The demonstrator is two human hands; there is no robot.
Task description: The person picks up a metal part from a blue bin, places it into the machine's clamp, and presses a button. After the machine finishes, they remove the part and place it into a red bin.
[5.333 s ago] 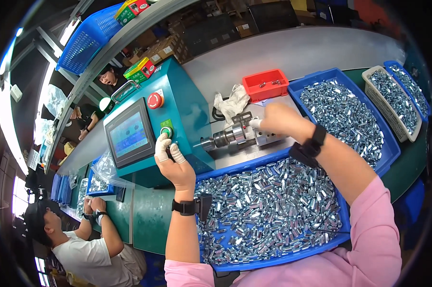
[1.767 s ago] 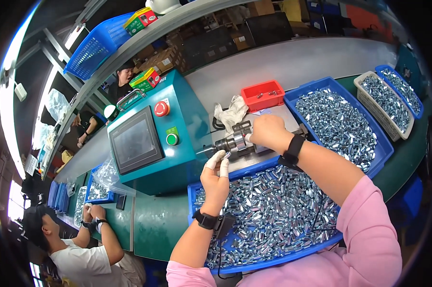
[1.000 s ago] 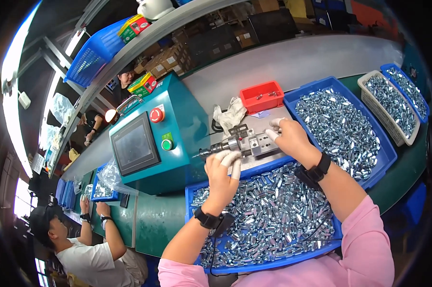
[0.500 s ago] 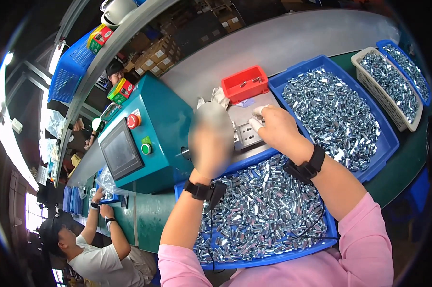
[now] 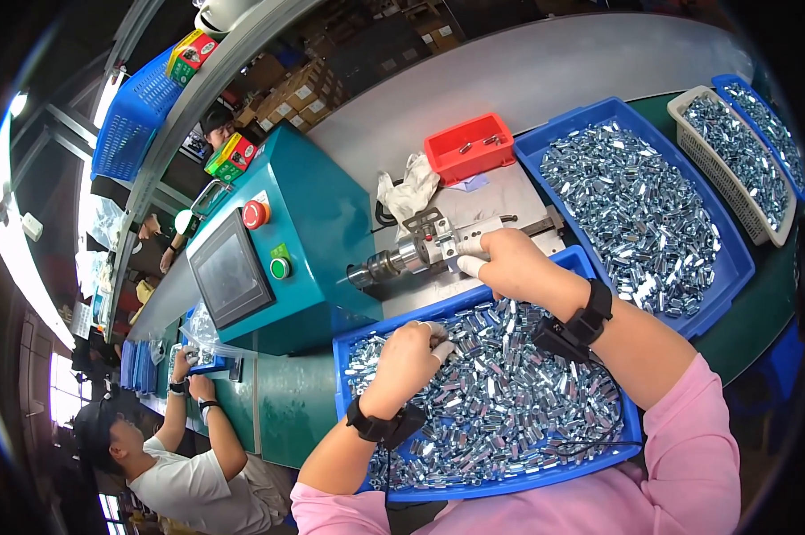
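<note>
My left hand (image 5: 408, 364) is over the front blue tray (image 5: 342, 370), which holds many shiny metal hex-shaped pieces (image 5: 509, 397). Its white-covered thumb and fingers are bent together at the pile; what lies between them is too small to make out. At the bench machine's metal clamping fixture (image 5: 442, 239), my right hand (image 5: 520, 265) has its thumb and fingers closed at the near right side. Whatever these fingers hold is hidden by the hand. A round metal spindle (image 5: 386, 265) runs from the teal machine (image 5: 317, 214) into the fixture.
A red bin (image 5: 469, 160) with a few pieces stands behind the fixture, beside a crumpled white glove (image 5: 408, 189). Right of it are a large blue tray (image 5: 728, 267) and a beige basket (image 5: 755, 227) full of pieces. Another person (image 5: 188, 473) works at left.
My left hand has dropped from the fixture into the front tray, uncovering the spindle and fixture. My right hand has shifted slightly down and stays at the fixture.
</note>
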